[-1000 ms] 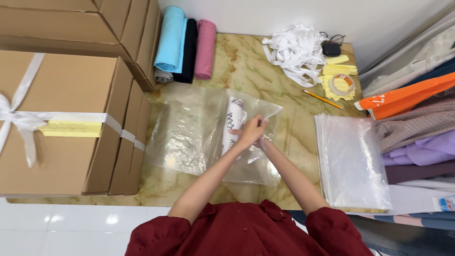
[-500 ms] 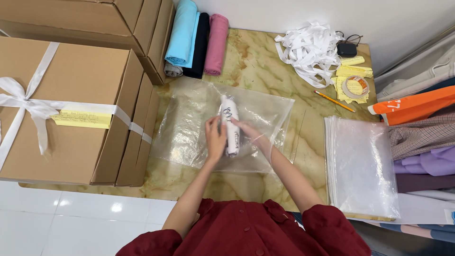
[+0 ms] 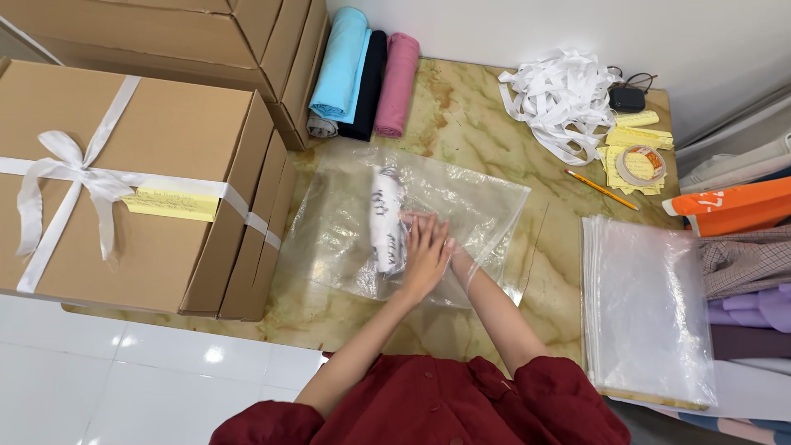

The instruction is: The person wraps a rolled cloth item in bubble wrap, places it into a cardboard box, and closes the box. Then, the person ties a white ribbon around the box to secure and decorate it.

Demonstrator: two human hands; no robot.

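A clear plastic bag [image 3: 482,206] lies flat on the marble tabletop [image 3: 461,124]. Inside it, toward the left, is a rolled white cloth with dark print [image 3: 386,218]. My left hand [image 3: 427,251] rests flat on the bag just right of the roll, fingers extended and close together. My right hand [image 3: 454,257] is tucked beneath the left one and appears to sit inside the bag; only its wrist and edge show, so its fingers are hidden.
Cardboard boxes [image 3: 140,165], one tied with white ribbon, stand at the left. Blue [image 3: 342,62], black and pink fabric rolls lie at the back. White ribbon pile [image 3: 560,95], pencil [image 3: 601,189], tape roll [image 3: 641,163], a stack of clear bags [image 3: 647,305] and folded clothes [image 3: 746,264] fill the right.
Both hands have slid from around the white roll to the bag's surface just right of it, left hand over right. The bag lies flatter.
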